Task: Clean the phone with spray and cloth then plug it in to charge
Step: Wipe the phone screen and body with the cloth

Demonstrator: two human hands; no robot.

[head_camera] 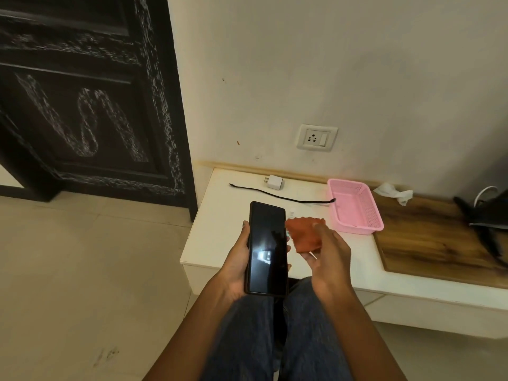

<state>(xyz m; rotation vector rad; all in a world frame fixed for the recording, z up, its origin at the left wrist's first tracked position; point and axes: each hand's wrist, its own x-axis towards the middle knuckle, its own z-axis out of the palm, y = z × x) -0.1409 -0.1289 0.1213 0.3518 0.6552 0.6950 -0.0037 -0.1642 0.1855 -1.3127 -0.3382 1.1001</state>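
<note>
The slim black glass-fronted phone (267, 247) is held screen-up in the left hand (237, 264), above the knees and just in front of the low white table (220, 237); the thumb lies along its left edge and fingertips are seen curled round its right edge. The small rust-orange folded cloth (304, 234) is gripped in the right hand (327, 253), whose fingers are closed round it, just beside the phone's right edge and seemingly not yet on the glass. No spray bottle is seen.

The wiping step appears to be in hand. It is probably done best if the phone is kept braced by its edges while the cloth is drawn flat across the screen in long overlapping strokes, with light pressure, so that smears are not merely shifted about. The back and the port end should be wiped as well.

For charging, the black cable (283, 198) and the white plug adapter (274, 182) lie separately on the table, below the white wall socket (316, 137).
</note>
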